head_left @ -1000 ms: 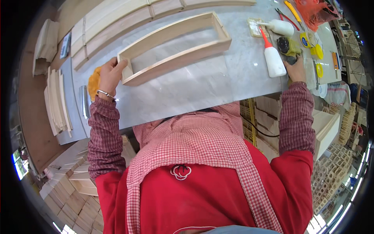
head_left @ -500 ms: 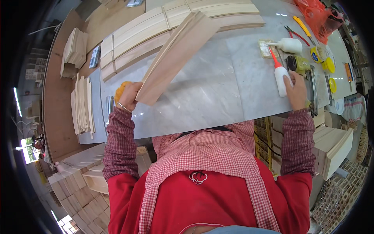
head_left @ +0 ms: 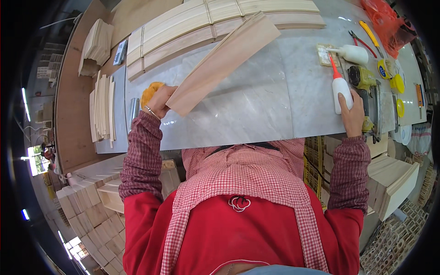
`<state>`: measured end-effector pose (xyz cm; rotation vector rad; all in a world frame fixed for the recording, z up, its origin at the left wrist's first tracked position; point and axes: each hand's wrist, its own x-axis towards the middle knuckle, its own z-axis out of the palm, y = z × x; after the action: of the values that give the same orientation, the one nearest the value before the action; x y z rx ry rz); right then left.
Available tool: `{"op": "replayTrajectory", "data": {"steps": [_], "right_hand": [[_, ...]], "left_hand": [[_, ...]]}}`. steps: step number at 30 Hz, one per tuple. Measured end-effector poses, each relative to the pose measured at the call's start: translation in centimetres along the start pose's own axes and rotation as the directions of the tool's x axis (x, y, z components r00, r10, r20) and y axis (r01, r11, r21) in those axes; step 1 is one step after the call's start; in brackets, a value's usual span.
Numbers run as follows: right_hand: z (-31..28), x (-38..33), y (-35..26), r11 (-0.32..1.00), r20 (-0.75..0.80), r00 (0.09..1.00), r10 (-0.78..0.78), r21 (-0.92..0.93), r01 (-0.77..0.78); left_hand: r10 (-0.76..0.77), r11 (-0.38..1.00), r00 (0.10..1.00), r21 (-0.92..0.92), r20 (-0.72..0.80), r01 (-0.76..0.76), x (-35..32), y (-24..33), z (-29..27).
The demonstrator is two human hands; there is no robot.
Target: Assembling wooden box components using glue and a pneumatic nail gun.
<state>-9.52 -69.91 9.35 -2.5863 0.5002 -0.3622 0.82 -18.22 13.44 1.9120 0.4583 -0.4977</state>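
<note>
My left hand (head_left: pixel 160 101) is closed around the near end of several thin wooden boards (head_left: pixel 224 65), held together and slanting up to the far right above the table. Just behind that hand lies an orange-yellow cloth or sponge-like thing (head_left: pixel 149 93), partly covered by it. On the right, my right hand (head_left: pixel 353 115) has its fingers around the lower part of a white squeeze bottle (head_left: pixel 340 89) with a long red nozzle. The bottle lies on the table, its nozzle tip close to a small pale tray (head_left: pixel 323 57).
Tied bundles of wooden boards (head_left: pixel 183 34) lie along the far side of the grey tabletop (head_left: pixel 247 117). Loose strips (head_left: pixel 104 110) stand at the left. A second white bottle (head_left: pixel 355 54), a yellow-green power tool (head_left: pixel 362 77), red-handled pliers (head_left: pixel 364 46) and a yellow knife (head_left: pixel 369 33) crowd the right.
The view has shifted, moving the scene rightward. The boards in my left hand have swung a little to the right and lower. My right hand's fingers now wrap further around the bottle.
</note>
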Motion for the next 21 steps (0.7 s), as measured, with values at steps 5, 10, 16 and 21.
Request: {"op": "replayTrajectory", "data": {"steps": [5, 10, 16, 21], "right_hand": [[0.5, -1.0, 0.1, 1.000, -0.014, 1.000, 0.008, -0.013, -0.008], [-1.1, -0.7, -0.8, 0.968, -0.022, 0.990, 0.138, 0.215, -0.130], [-7.3, 1.2, -4.8, 0.562, -0.148, 0.928, 0.343, 0.823, -0.076], [-8.6, 2.9, -6.3, 0.406, -0.086, 0.982, 0.169, 0.914, 0.010]], "left_hand": [[0.148, 0.979, 0.989, 0.142, 0.002, -0.147, -0.1, -0.4, 0.2], [0.347, 0.852, 0.938, 0.421, -0.007, -0.312, 0.9, -2.3, 0.0], [0.435, 0.861, 0.891, 0.351, -0.132, -0.368, -0.6, -2.5, 2.0], [0.431, 0.886, 0.890, 0.256, -0.152, -0.385, -0.8, -3.3, 2.2]]}}
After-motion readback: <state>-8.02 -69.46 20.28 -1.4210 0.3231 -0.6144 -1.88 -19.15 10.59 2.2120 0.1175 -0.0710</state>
